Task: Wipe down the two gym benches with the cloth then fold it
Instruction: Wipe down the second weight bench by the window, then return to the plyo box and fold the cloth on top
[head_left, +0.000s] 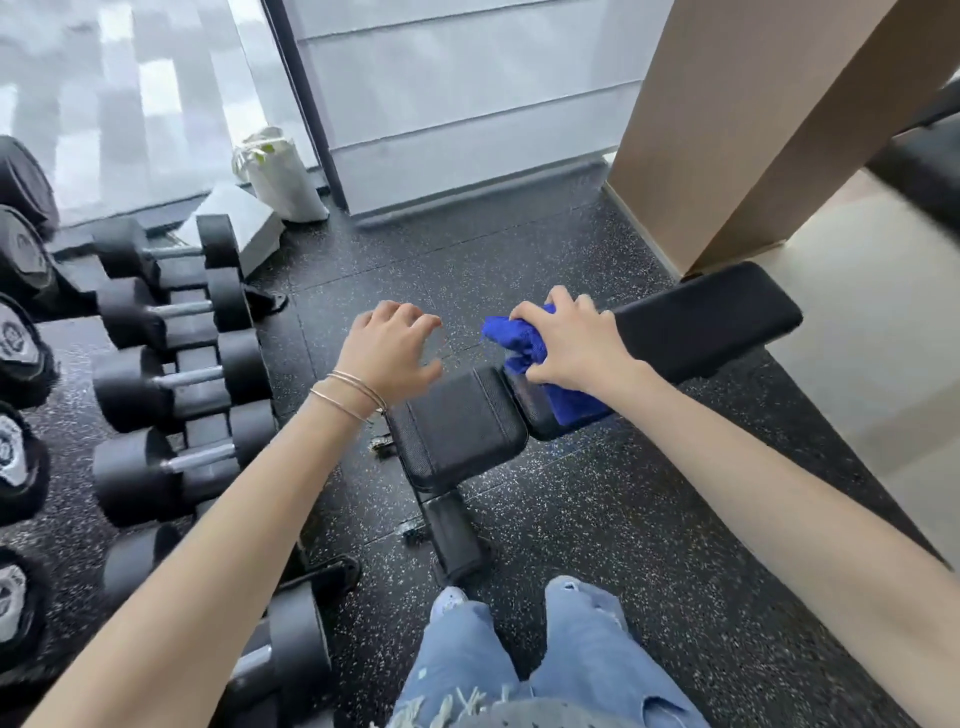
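A black padded gym bench runs from the centre toward the right, with its short seat pad nearest me. My right hand presses a bunched blue cloth onto the long back pad, close to the gap between the two pads. My left hand hovers with fingers spread just left of the seat pad, holding nothing; thin bracelets circle its wrist. A second black bench shows partly at the far right edge, blurred.
A rack of black dumbbells lines the left side. A white bag and a pale box sit by the glass wall. A tan pillar stands at the right. My jeans-clad legs stand on speckled rubber floor.
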